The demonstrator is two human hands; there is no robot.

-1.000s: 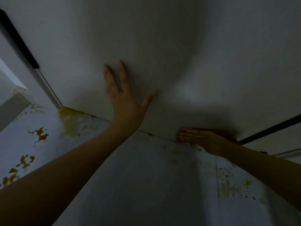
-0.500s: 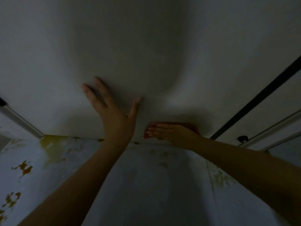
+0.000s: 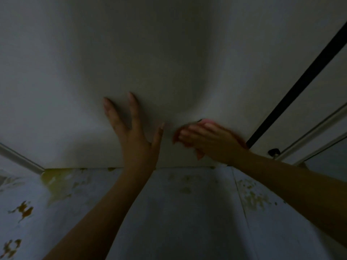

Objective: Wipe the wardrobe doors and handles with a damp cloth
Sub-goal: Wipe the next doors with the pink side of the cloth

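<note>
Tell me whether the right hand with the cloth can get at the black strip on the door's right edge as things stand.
Probably yes. The right hand, pressing the pink cloth on the wardrobe door, sits just beside the black strip, with nothing between them. The left hand lies flat on the other side, clear of that path.
</note>
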